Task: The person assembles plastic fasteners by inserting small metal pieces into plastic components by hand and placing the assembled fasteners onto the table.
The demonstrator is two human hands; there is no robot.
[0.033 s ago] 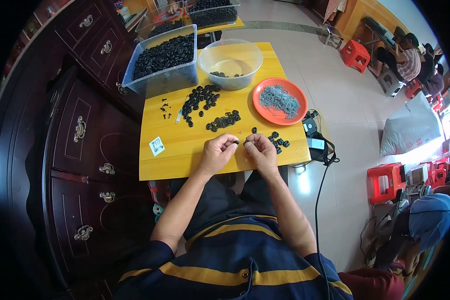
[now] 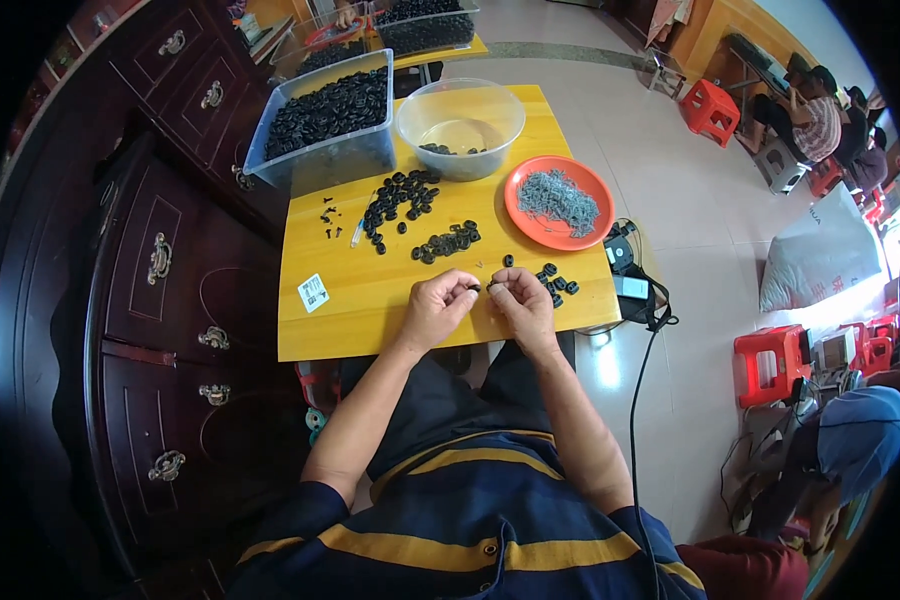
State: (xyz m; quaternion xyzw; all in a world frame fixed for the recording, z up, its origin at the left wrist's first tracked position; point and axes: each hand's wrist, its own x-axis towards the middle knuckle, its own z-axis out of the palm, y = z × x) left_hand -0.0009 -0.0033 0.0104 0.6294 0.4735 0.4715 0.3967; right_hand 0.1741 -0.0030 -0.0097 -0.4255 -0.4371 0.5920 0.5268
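Note:
Close together over the table's near edge, both hands are in a pinch. My left hand [image 2: 438, 303] grips a small black plastic piece [image 2: 473, 287] between thumb and fingertips. The fingers of my right hand [image 2: 526, 308] close on something small and dark, mostly hidden by them. Several black oval pieces [image 2: 558, 284] lie just right of the right hand. Beyond the hands is a row of brownish-black oval pieces [image 2: 447, 243], and farther left a larger heap of black ones [image 2: 400, 200]. An orange-red plate [image 2: 516, 214] holds a pile of thin grey metal pieces [image 2: 560, 203].
On the yellow table [image 2: 360, 305] stand a clear bin [image 2: 345, 165] full of black pieces and a clear round bowl [image 2: 460, 95] with a few inside. A white label [image 2: 313, 292] and a pen [image 2: 358, 234] lie at left. Dark drawers [image 2: 160, 330] flank the table; a black cable [image 2: 642, 400] hangs right.

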